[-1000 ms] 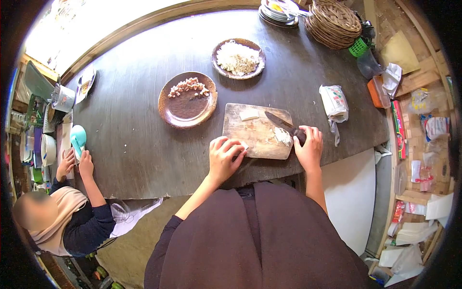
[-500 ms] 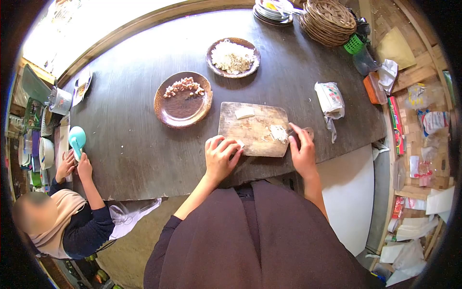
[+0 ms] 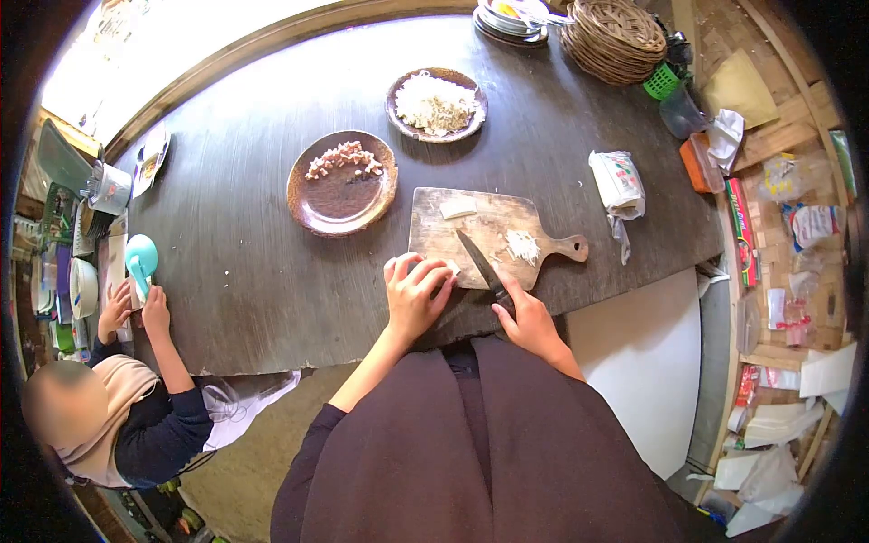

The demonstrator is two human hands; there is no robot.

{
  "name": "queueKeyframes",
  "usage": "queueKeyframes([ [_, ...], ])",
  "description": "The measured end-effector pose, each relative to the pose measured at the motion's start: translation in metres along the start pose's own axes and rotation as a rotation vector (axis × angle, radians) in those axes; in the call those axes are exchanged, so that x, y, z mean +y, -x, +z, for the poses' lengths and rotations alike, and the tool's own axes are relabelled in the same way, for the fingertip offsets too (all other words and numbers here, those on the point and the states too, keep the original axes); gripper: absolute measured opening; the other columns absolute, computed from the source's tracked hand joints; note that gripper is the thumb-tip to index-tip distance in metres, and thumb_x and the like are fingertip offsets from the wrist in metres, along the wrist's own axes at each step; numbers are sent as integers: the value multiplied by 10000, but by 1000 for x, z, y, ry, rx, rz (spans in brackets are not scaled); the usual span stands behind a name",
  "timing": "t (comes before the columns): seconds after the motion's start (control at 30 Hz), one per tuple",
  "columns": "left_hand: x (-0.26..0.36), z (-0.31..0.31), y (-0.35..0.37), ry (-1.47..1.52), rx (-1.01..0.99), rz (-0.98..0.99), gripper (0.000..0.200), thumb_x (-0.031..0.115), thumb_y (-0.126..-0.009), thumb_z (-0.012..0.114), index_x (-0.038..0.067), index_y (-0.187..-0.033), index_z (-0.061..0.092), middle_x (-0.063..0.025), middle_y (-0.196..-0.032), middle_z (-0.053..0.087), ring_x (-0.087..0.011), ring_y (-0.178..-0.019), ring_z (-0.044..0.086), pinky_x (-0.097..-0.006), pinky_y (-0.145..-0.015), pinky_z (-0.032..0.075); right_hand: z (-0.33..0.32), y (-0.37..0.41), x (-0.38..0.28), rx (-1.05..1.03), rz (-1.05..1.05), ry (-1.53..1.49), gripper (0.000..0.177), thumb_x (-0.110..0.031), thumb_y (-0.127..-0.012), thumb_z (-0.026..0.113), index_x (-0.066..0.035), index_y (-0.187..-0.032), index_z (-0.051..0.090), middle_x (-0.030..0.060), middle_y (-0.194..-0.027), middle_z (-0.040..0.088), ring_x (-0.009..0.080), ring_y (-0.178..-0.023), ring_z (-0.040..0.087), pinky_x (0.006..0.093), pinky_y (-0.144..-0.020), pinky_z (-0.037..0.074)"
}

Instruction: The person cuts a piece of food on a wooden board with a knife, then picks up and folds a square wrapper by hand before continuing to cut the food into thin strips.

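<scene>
A wooden cutting board (image 3: 496,210) lies near the table's front edge. My left hand (image 3: 412,291) rests at its lower left corner, fingers curled on a small white piece (image 3: 453,267) they mostly cover. A kitchen knife (image 3: 478,257) is gripped by its dark handle in my right hand (image 3: 528,321); its blade slants over the board toward the upper left. Farther up the board sits a white block-like piece (image 3: 459,209). Thin white shreds (image 3: 521,245) are heaped near the board's handle, right of the blade.
Beyond the board stand a brown plate (image 3: 342,215) with diced pieces and another plate (image 3: 392,102) heaped with pale shreds. A white plastic packet (image 3: 619,181) lies right. Stacked woven baskets (image 3: 615,41) occupy the far right corner. At left, a co-worker's hands hold a turquoise utensil (image 3: 142,257).
My right hand has moved left and toward me from the board's handle, and the knife now shows over the board. My left hand stays in place.
</scene>
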State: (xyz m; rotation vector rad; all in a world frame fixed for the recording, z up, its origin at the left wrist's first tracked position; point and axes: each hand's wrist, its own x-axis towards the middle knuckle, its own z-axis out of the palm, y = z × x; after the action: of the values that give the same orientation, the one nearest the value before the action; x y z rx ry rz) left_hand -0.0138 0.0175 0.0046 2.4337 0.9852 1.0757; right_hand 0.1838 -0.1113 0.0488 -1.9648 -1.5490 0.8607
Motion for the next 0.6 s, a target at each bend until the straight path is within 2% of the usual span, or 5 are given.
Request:
queueKeyframes([
  [0.13,0,0,1,-18,10,7,132,213,-811,807,163,-915,742,45,-1034,730,-243,-1066,596,-438,-977,385,-1,4,-5,-28,40,58,650,-146,-963,641,-123,-1555,375,282,-1244,655,487,-1092,639,493,-897,541],
  [0.2,0,0,0,-18,18,9,124,216,-811,800,159,-905,743,42,-1032,726,-238,-1068,594,-443,-987,380,9,6,6,71,-72,132,668,-174,-979,614,-217,-1584,335,221,-1119,679,477,-899,677,548,-778,552],
  [0.3,1,0,0,-9,21,20,126,210,-810,800,157,-907,741,43,-1035,725,-238,-1066,593,-442,-985,381,17,10,7,83,-94,167,658,-171,-984,598,-223,-1586,337,203,-1092,666,467,-835,677,540,-741,558],
  [0.5,0,0,1,-2,11,24,129,201,-808,800,155,-911,738,45,-1041,722,-244,-1065,591,-443,-985,380,21,14,-5,113,-60,231,660,-167,-985,600,-234,-1591,348,196,-986,636,437,-769,675,529,-693,558],
  [0.6,-1,2,2,-25,14,22,122,202,-803,809,172,-907,754,56,-1034,737,-247,-1055,592,-434,-987,379,18,14,-15,65,26,255,675,-151,-967,621,-241,-1582,359,193,-1011,650,456,-832,667,529,-733,550],
])
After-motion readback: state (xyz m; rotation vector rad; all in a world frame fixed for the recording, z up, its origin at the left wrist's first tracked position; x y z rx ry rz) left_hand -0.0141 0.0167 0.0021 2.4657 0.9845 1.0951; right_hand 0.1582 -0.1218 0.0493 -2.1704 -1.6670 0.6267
